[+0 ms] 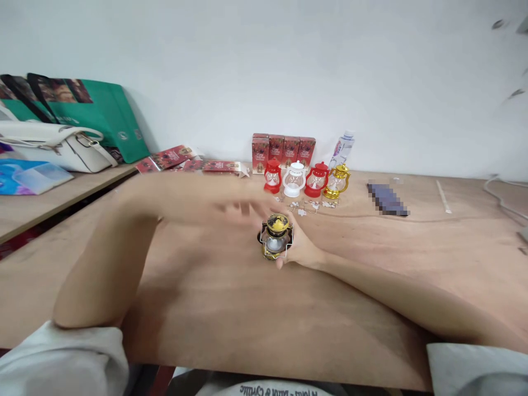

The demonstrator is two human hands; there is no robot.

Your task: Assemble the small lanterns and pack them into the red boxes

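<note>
A small black-and-gold lantern [276, 237] with a clear middle and a thin wire handle is in my right hand [300, 245], whose fingers wrap round its right side. The lantern is held over the wooden table. My left hand [251, 208], blurred by motion, reaches across from the left just behind and above the lantern. Its fingers look stretched out, with nothing visible in them. I cannot tell whether it touches the lantern's top. Behind stand a red lantern [273, 177], a white lantern [294, 180], another red lantern [317, 180] and a gold lantern [337, 182].
Small loose parts [302, 211] lie before the lanterns. Red boxes [291, 149] and a bottle [342, 148] stand by the wall. Flat red packaging [171, 158], a white handbag [61, 146] and a green bag [109, 121] are left. A pixelated dark object [386, 199] and a white strip [444, 197] lie right.
</note>
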